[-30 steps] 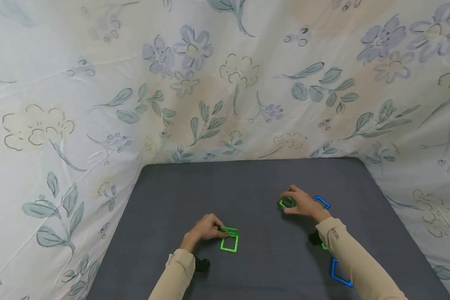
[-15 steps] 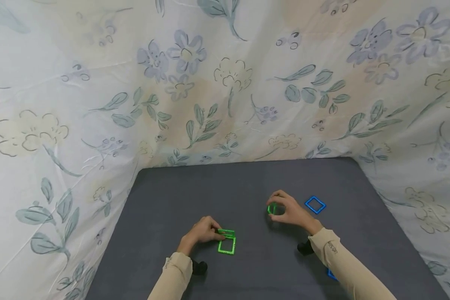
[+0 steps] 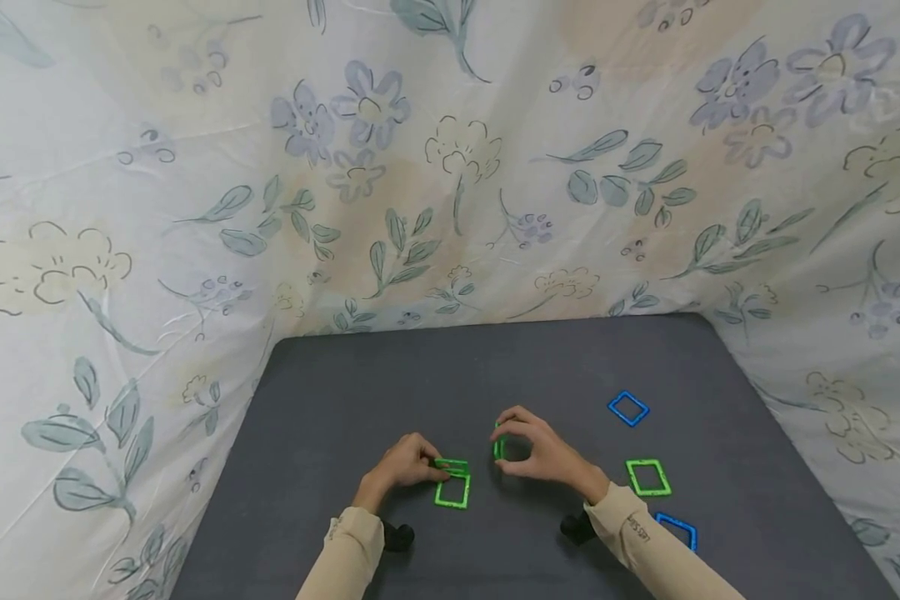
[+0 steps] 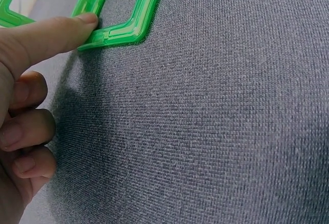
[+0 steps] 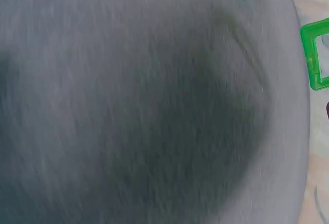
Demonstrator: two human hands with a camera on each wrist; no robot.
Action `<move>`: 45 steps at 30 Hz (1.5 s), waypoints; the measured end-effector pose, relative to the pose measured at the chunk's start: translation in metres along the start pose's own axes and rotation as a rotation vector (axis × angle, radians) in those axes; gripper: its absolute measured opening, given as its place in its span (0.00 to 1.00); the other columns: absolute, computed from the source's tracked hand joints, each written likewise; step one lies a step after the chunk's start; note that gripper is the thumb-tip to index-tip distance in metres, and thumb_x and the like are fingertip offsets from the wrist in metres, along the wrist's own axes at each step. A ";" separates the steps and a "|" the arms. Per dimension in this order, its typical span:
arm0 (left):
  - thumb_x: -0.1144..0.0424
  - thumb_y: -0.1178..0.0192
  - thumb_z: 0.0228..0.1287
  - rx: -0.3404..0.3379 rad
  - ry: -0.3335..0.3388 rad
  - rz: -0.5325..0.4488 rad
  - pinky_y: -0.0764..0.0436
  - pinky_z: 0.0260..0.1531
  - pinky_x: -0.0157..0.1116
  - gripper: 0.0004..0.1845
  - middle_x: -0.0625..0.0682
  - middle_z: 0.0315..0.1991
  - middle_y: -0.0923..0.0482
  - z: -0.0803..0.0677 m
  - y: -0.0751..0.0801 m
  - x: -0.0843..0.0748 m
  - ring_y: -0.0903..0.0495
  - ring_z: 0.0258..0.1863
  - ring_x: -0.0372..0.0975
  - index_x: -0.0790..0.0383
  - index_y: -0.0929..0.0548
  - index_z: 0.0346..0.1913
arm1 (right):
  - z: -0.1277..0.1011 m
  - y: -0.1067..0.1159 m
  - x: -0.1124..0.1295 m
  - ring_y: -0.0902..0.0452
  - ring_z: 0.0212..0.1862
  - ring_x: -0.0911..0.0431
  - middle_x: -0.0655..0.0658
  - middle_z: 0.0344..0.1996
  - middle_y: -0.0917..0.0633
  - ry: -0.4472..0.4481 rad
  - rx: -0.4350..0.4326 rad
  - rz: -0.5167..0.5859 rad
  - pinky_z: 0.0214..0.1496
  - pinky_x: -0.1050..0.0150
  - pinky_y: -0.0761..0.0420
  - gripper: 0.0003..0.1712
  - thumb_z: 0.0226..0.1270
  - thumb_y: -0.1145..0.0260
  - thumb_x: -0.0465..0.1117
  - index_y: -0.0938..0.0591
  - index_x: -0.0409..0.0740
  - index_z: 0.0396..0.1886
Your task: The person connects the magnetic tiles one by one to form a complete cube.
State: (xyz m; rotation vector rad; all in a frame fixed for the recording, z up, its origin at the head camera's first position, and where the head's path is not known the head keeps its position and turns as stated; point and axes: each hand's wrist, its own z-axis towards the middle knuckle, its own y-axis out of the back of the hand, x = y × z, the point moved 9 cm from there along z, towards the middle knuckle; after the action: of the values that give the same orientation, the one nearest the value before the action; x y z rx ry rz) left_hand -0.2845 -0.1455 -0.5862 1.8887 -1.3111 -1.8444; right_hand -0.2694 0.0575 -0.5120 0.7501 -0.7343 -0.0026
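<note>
In the head view my left hand (image 3: 407, 460) pinches a raised green square magnetic tile (image 3: 456, 463), which meets the far edge of a flat green tile (image 3: 452, 505) on the table. From the left wrist, the thumb (image 4: 61, 34) presses where the two frames join, above the flat tile's corner (image 4: 134, 33); the other fingers are curled. My right hand (image 3: 546, 450) grips another green tile (image 3: 498, 448) on edge between thumb and fingers, a short way right of that pair. Two green frame parts (image 5: 311, 54) show in the right wrist view; which is the held one, I cannot tell.
On the right of the dark grey table (image 3: 390, 375) lie a blue square tile (image 3: 628, 408), a green one (image 3: 648, 477) and another blue one (image 3: 678, 525), partly behind the right sleeve. Floral cloth (image 3: 495, 250) hangs behind and along the sides.
My right hand has carried its green tile left and nearer, toward the left hand's pair. The tiles its arm covered on the right now show. The left hand stays in place.
</note>
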 end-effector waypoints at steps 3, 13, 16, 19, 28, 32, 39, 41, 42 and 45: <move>0.58 0.23 0.56 -0.005 0.008 0.000 0.41 0.17 0.29 0.02 0.38 0.13 0.26 0.000 0.000 0.001 0.39 0.14 0.30 0.51 0.05 0.31 | 0.002 -0.011 0.008 0.23 0.51 0.54 0.39 0.50 0.20 0.004 0.011 0.019 0.52 0.56 0.19 0.20 0.57 0.21 0.34 0.15 0.50 0.49; 0.59 0.24 0.57 0.008 0.011 -0.020 0.41 0.15 0.29 0.03 0.38 0.12 0.28 0.000 -0.001 0.001 0.40 0.12 0.30 0.53 0.06 0.32 | 0.003 -0.048 0.022 0.22 0.52 0.55 0.37 0.51 0.20 -0.070 0.026 0.065 0.54 0.55 0.18 0.17 0.58 0.21 0.36 0.14 0.44 0.47; 0.59 0.24 0.57 0.007 0.017 -0.024 0.42 0.15 0.29 0.03 0.38 0.11 0.29 0.000 -0.001 0.001 0.41 0.11 0.30 0.52 0.06 0.32 | 0.003 -0.055 0.021 0.22 0.52 0.55 0.38 0.51 0.20 -0.106 0.026 0.058 0.55 0.56 0.18 0.17 0.58 0.21 0.38 0.13 0.45 0.47; 0.59 0.24 0.57 0.004 0.014 -0.027 0.43 0.14 0.28 0.02 0.37 0.11 0.29 0.001 -0.001 -0.001 0.41 0.11 0.29 0.52 0.06 0.31 | 0.002 -0.059 0.019 0.22 0.52 0.55 0.38 0.52 0.20 -0.135 0.016 0.060 0.55 0.56 0.18 0.18 0.57 0.20 0.38 0.13 0.46 0.47; 0.59 0.24 0.57 0.010 0.011 -0.030 0.42 0.15 0.28 0.03 0.40 0.12 0.27 0.002 -0.001 -0.002 0.41 0.12 0.28 0.53 0.05 0.33 | -0.006 -0.064 0.024 0.21 0.49 0.55 0.38 0.52 0.21 -0.120 -0.052 0.026 0.49 0.60 0.18 0.17 0.57 0.21 0.37 0.13 0.46 0.47; 0.59 0.24 0.57 0.011 -0.002 -0.035 0.43 0.15 0.28 0.04 0.45 0.12 0.25 0.002 0.000 -0.003 0.43 0.11 0.29 0.54 0.05 0.34 | -0.012 -0.067 0.027 0.19 0.50 0.53 0.37 0.54 0.22 -0.123 -0.081 0.017 0.50 0.59 0.16 0.17 0.57 0.21 0.36 0.13 0.44 0.47; 0.59 0.25 0.58 0.015 0.010 -0.035 0.42 0.15 0.29 0.03 0.44 0.12 0.25 0.001 -0.001 -0.002 0.43 0.11 0.30 0.54 0.06 0.32 | -0.020 -0.075 0.025 0.18 0.52 0.52 0.42 0.55 0.24 -0.176 -0.093 0.007 0.54 0.57 0.16 0.19 0.56 0.20 0.36 0.15 0.46 0.47; 0.59 0.25 0.58 0.013 0.005 -0.030 0.42 0.15 0.29 0.03 0.43 0.13 0.24 0.001 -0.001 -0.002 0.43 0.11 0.30 0.54 0.06 0.31 | -0.022 -0.076 0.025 0.18 0.53 0.52 0.42 0.56 0.24 -0.184 -0.093 0.007 0.55 0.57 0.16 0.19 0.56 0.20 0.36 0.15 0.46 0.47; 0.59 0.25 0.58 0.012 0.002 -0.025 0.42 0.15 0.29 0.03 0.43 0.13 0.23 0.002 -0.002 -0.002 0.42 0.11 0.30 0.54 0.06 0.31 | -0.022 -0.076 0.025 0.18 0.53 0.52 0.43 0.56 0.24 -0.189 -0.095 0.009 0.55 0.57 0.16 0.19 0.56 0.20 0.36 0.15 0.46 0.48; 0.58 0.25 0.58 0.010 -0.002 -0.019 0.42 0.16 0.28 0.03 0.44 0.15 0.20 0.003 -0.003 0.000 0.42 0.11 0.30 0.52 0.05 0.31 | -0.023 -0.077 0.025 0.17 0.54 0.51 0.43 0.58 0.24 -0.203 -0.098 0.018 0.55 0.56 0.16 0.21 0.55 0.19 0.35 0.15 0.46 0.49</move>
State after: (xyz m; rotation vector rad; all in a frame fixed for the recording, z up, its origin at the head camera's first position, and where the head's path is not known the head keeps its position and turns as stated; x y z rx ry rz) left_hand -0.2855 -0.1426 -0.5884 1.9108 -1.3099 -1.8525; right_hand -0.2169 0.0080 -0.5565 0.6553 -0.9272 -0.0987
